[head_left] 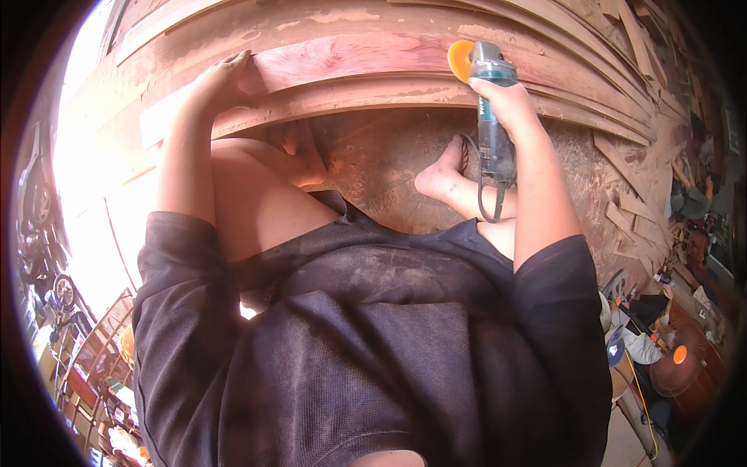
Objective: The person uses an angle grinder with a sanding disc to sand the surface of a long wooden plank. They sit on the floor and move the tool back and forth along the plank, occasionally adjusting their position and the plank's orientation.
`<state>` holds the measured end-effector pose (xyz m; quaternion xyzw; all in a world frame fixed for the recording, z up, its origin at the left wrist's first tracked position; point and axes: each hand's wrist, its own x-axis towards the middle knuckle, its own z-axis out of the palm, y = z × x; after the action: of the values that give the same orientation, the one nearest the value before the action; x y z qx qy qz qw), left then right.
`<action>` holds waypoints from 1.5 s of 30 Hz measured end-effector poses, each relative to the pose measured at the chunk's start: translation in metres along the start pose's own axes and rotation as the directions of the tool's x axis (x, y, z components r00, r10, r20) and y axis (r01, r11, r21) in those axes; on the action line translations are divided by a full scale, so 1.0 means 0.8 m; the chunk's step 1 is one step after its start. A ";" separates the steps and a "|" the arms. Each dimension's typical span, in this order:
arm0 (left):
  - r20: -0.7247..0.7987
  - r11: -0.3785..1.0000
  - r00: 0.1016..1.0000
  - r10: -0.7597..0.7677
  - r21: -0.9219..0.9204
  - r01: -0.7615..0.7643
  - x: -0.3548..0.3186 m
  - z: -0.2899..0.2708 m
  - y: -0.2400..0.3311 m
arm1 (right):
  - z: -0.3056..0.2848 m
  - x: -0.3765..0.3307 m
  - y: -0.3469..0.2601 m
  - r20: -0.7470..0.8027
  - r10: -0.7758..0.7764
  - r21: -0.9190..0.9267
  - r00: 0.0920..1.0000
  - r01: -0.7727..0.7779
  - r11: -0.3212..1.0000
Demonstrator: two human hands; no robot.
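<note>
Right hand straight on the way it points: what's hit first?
The right hand leads with the angle grinder, so likely the wide board beyond the reddish plank; height is unclear, it might pass over.

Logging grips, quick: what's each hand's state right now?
Left hand: at the plank, grip unclear.
Right hand: closed, holding the grinder.

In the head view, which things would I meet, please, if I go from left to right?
Small wheel, left hand, bare left foot, angle grinder, loose wooden offcuts, small orange disc.
</note>
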<state>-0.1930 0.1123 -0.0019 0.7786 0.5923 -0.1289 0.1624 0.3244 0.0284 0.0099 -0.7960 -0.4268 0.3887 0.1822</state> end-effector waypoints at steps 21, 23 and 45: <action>0.020 0.989 1.000 -0.006 -0.145 0.009 -0.012 -0.011 -0.001 | -0.080 0.033 0.039 -0.006 -0.022 -0.110 1.000 0.021 0.994; 0.005 0.991 1.000 0.005 -0.133 -0.005 -0.005 -0.004 -0.001 | -0.112 0.061 0.080 -0.073 0.106 -0.037 0.992 -0.108 0.993; -0.058 1.000 0.998 -0.009 -0.021 0.008 -0.018 -0.002 0.007 | -0.038 0.014 -0.017 0.027 -0.029 -0.045 0.999 0.030 0.999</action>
<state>-0.1912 0.0993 0.0058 0.7778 0.6014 -0.1008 0.1525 0.3443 0.0463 0.0322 -0.7883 -0.4496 0.3868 0.1641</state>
